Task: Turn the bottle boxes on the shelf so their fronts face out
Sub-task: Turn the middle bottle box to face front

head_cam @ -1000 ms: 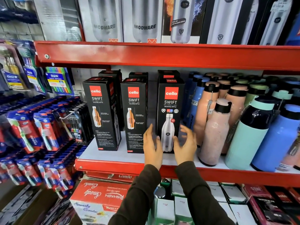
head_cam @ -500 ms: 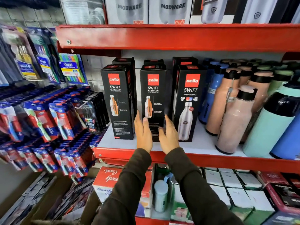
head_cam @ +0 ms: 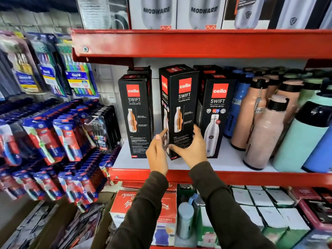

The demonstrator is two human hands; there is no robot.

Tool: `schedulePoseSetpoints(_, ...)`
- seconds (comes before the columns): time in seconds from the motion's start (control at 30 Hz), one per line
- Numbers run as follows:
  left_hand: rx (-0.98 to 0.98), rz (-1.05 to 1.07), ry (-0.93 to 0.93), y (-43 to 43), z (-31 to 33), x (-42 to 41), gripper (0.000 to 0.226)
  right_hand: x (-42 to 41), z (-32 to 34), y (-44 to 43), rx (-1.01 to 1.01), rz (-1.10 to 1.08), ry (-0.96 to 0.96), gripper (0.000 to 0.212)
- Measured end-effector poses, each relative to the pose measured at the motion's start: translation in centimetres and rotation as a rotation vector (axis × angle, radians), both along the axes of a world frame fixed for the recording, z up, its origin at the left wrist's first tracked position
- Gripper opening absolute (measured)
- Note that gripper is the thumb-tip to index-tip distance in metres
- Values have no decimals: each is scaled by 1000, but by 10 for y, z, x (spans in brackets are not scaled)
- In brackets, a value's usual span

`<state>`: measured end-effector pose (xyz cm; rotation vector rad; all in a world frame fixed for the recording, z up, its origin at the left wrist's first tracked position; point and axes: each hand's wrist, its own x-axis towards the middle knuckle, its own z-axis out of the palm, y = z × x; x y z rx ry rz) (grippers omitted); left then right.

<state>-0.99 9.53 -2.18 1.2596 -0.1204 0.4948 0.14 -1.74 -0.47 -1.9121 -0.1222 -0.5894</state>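
Note:
Three black Cello Swift bottle boxes stand in the front row on the white shelf (head_cam: 224, 161). The middle box (head_cam: 181, 105) is tilted and partly rotated, showing two faces. My left hand (head_cam: 158, 151) presses its lower left side and my right hand (head_cam: 190, 148) grips its lower right edge. The left box (head_cam: 135, 114) shows a face with text and a small bottle picture. The right box (head_cam: 215, 115) shows a large silver bottle picture. More black boxes stand behind them.
Loose bottles in pink (head_cam: 264, 130), mint (head_cam: 303, 135) and blue crowd the shelf to the right. Toothbrush packs (head_cam: 59, 133) hang at the left. A red shelf beam (head_cam: 197, 44) runs overhead. Boxes fill the lower shelf.
Both hands moved from the right box to the middle box and took hold of it. That box now leans and is turned so a second face shows.

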Motion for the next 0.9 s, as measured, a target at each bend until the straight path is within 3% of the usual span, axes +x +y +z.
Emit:
schedulePoseSetpoints(0.27,214,136,-179,5,-4,2,37,0,6,-5,111,-54,-34,90)
schedulePoseSetpoints(0.57,301,32,-16,15,-4,27,41,0,13,-14,66,178,-15,93)
schedulePoseSetpoints(0.73,327,65,-25,17,-14,26,39,3,6,-13,-24,153,-12,71)
schedulePoseSetpoints(0.9,395,79,8,16,-15,31,41,10,-4,-8,-67,77,9,66)
